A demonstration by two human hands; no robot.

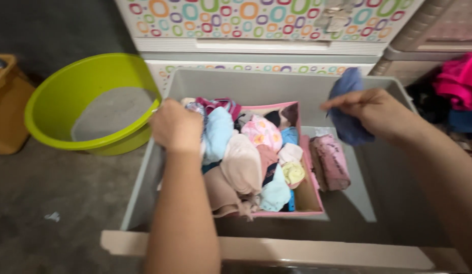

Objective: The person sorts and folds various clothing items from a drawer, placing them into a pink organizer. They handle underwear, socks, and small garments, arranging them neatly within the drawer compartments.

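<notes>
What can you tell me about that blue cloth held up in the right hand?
The small blue fabric piece looks soft and crumpled, dusty blue, plain. It hangs pinched between the fingers of the right hand, lifted above the open grey plastic drawer, beside the pink fabric box of clothes. Nothing else touches it.

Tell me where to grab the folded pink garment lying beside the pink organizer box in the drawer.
Grip the folded pink garment across its narrow width, near the middle, coming straight down from above. It lies flat on the drawer floor with open space to its right; the pink organizer box wall crowds its left side.
</notes>
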